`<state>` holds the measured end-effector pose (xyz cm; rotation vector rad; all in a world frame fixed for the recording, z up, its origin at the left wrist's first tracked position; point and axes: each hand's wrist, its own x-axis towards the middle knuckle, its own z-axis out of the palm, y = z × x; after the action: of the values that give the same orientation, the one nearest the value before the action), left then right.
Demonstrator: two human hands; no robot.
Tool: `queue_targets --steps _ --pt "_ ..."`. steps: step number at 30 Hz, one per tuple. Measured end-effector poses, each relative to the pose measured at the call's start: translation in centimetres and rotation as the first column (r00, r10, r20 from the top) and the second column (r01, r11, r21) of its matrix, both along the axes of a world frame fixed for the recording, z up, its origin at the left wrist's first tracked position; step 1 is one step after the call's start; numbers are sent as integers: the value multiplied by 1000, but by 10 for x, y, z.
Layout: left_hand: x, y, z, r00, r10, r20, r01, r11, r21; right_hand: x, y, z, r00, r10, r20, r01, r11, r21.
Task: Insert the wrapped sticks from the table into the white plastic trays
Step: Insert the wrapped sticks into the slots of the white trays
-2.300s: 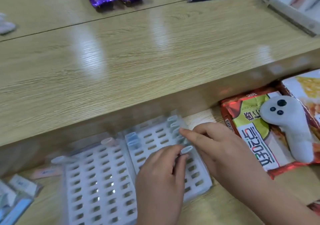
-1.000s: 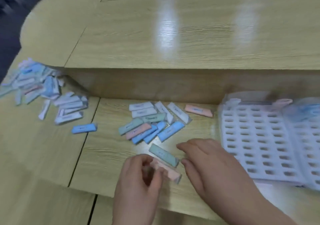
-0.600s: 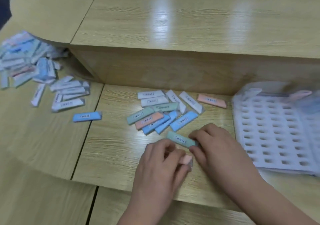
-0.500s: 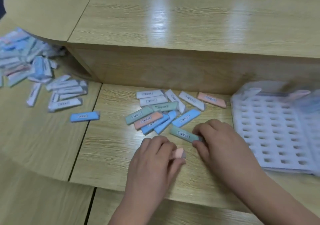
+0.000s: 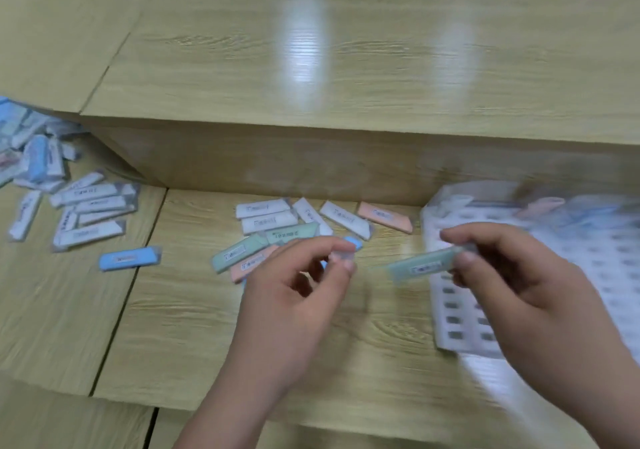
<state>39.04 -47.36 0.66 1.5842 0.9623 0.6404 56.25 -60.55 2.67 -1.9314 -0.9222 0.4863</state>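
Office-type workstation, set up for hand sorting. The desk [image 5: 194, 338] is pale wood-grain laminate, built in sections with dark seams [image 5: 129, 289] between panels. A raised upper tier [image 5: 381, 95] of the same laminate runs along the back, like a reception counter. Overhead light glare [image 5: 300, 43] on its glossy top: indoors. Wrapped sticks [image 5: 266, 222] lie loose in heaps, white plastic trays [image 5: 441, 324] on my right.
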Motion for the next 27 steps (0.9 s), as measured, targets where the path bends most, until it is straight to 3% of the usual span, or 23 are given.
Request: queue_targets --steps 6,9,15,21,27 --pt "63 -22 25 989 -84 125 83 996 9 63 -48 7 984 -179 7 174 967 186" --pt "95 -37 29 995 -61 79 52 993 106 93 -74 6 971 -232 62 212 949 232" --pt "148 -59 24 998 -53 -25 58 961 272 141 -117 -1 921 -349 170 317 929 191" --pt "180 -74 9 994 -72 -85 99 917 386 173 -137 -12 907 -333 258 298 940 166" --pt "194 -79 -4 993 -33 -117 98 787 610 189 -143 -15 904 -287 318 253 957 143"
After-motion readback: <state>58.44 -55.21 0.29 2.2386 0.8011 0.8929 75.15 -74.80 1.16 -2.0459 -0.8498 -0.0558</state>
